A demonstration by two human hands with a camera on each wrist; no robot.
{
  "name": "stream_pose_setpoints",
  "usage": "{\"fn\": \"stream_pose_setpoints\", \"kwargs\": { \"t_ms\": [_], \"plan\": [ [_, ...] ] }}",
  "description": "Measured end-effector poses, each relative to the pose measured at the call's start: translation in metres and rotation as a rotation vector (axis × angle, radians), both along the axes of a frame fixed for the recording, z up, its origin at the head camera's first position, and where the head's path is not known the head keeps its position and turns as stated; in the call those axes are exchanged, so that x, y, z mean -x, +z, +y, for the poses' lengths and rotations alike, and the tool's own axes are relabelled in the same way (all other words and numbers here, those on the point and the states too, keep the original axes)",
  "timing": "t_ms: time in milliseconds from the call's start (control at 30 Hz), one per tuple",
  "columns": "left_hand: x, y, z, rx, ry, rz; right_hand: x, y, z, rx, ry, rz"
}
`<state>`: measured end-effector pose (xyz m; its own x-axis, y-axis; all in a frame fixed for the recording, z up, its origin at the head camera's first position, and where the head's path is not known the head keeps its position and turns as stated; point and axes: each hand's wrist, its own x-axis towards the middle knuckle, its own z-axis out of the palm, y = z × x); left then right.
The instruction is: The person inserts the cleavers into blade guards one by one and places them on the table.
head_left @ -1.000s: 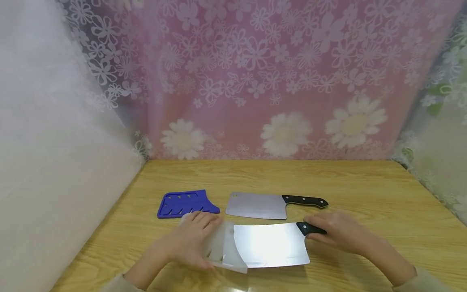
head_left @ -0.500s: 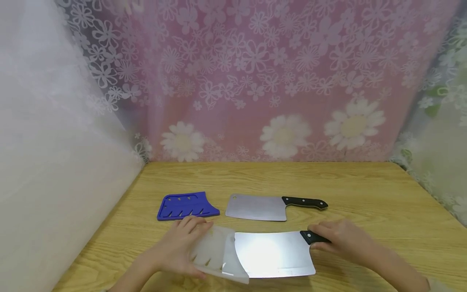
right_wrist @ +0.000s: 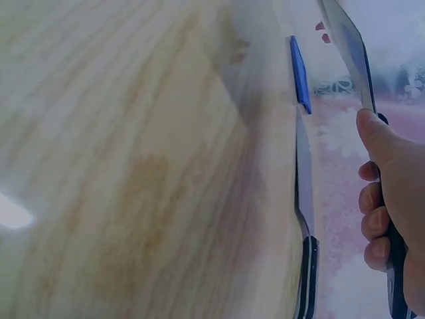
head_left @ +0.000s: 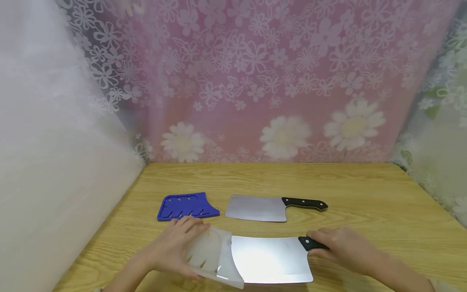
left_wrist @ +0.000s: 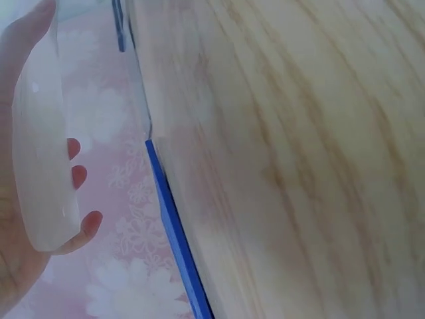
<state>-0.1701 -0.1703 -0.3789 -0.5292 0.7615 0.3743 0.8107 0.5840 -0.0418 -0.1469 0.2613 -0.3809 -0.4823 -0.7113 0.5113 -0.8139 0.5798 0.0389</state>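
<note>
In the head view my left hand [head_left: 171, 247] grips a whitish, translucent blade sheath [head_left: 209, 255], thumb below and fingers over the top. My right hand [head_left: 344, 249] holds the black handle [head_left: 310, 243] of a cleaver [head_left: 271, 259], its bright blade pointing left. The blade's left end meets the sheath's curved mouth; how far it reaches inside I cannot tell. The left wrist view shows the sheath [left_wrist: 43, 146] edge-on in the hand, with fingertips past its far side. In the right wrist view, fingers wrap the handle [right_wrist: 396, 266], and both are raised off the table.
Behind the hands, a blue blade sheath [head_left: 186, 207] with slots lies flat on the wooden table [head_left: 365, 186]. A second cleaver [head_left: 255, 207] with a black riveted handle lies to its right. Flowered pink cloth [head_left: 233, 81] hangs at the back, with pale sheeting either side.
Both hands have come nearer to me, carrying the white sheath and cleaver lower in the view. The blue sheath and second cleaver stay put.
</note>
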Motion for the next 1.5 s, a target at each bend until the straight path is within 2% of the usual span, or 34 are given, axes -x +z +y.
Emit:
{"fn": "stream_pose_setpoints", "kwargs": {
  "t_ms": [233,333,600,900,1000,1233,1367,1500],
  "plan": [
    [0.004,-0.002,0.009,0.001,-0.022,-0.021,-0.006,0.000,-0.010,0.001,-0.069,-0.086],
    [0.006,-0.002,0.013,-0.002,-0.027,-0.007,-0.007,0.001,-0.015,0.010,-0.090,-0.085],
    [0.008,0.002,0.024,0.008,0.006,0.000,-0.008,0.002,-0.030,0.015,-0.155,-0.023],
    [0.008,0.004,0.029,0.015,0.039,-0.040,-0.006,0.001,-0.041,0.030,-0.167,-0.036],
    [0.008,0.003,0.030,0.015,0.049,-0.043,-0.006,0.002,-0.043,0.024,-0.185,-0.060],
    [0.010,0.001,0.038,0.023,0.076,-0.103,-0.002,0.003,-0.054,-0.012,-0.236,-0.091],
    [0.009,0.000,0.038,0.032,0.081,-0.101,-0.003,0.004,-0.057,-0.036,-0.268,-0.151],
    [0.008,-0.001,0.039,0.041,0.094,-0.094,-0.002,0.004,-0.058,-0.026,-0.261,-0.186]
  ]
}}
